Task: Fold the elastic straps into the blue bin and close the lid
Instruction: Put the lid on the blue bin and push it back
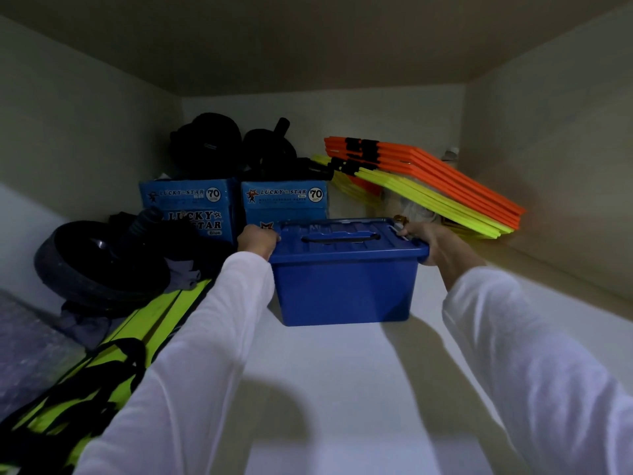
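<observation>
The blue bin [346,282] sat on the white shelf [342,389] inside a cupboard, its lid [339,236] down on top; whether the lid was latched could not be told, and no elastic straps showed outside it. The left hand [257,242] gripped the bin's left rim, fingers curled over the edge; the right hand [432,246] held the right rim in the same way, thumb on top beside a small clasp.

Both white sleeves [191,354] reached far in, so the hold looked stretched and, as a judgement, weak. If the lid was only resting, a tilt could have let it slip and the contents spill; the grip lay on the rim rather than under the base, so smooth plastic could have slid through the fingers. The two Lucky Star boxes [239,204] stood just behind the bin, with dark gear [236,145] piled on them; a push backward might have knocked that pile. The orange and yellow panels [428,180] leaned near the right hand and could have been nudged loose.
</observation>
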Tool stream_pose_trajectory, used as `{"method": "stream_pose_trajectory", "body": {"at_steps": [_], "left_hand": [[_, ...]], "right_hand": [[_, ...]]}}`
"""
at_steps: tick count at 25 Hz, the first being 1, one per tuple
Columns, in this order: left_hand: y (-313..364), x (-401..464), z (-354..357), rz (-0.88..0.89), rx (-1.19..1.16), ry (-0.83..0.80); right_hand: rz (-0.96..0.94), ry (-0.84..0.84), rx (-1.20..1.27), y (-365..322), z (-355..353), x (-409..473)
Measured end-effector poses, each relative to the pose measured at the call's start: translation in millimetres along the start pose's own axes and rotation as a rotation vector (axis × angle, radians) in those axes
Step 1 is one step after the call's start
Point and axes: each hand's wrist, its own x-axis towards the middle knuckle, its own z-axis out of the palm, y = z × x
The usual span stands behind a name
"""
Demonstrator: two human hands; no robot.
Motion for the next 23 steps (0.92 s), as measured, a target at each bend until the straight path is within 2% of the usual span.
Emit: {"method": "stream_pose_trajectory", "body": {"at_steps": [2, 5, 8, 10, 13, 16, 20, 23], "left_hand": [[-1, -2, -2, -0.027, -0.064, -0.022], [-2, -5, -7, -0.103, -0.260, -0.155], [-5, -5, -10, -0.137, -0.278, -0.226], [-3, -1, -9, -0.059, -0.124, -0.143], [6, -6, -7, 0.136, 0.314, 0.016], [12, -10, -1, 0.215, 0.545, 0.051], [15, -15, 4, 0.322, 0.748, 0.078], [13, -17, 3, 0.338, 0.714, 0.074]], "right_hand": [[-0.002, 0.012, -0.012, 0, -1, 0], [0.005, 0.008, -0.066, -1, 0, 0], [-0.001, 0.020, -0.097, -2, 1, -1], [-0.007, 0.022, -0.089, -2, 1, -2], [-0.013, 0.033, -0.075, -1, 1, -1], [-0.019, 0.044, -0.072, 0, 0, 1], [-0.042, 0.050, -0.078, 2, 0, 4], [-0.045, 0.059, -0.090, 2, 0, 5]]}}
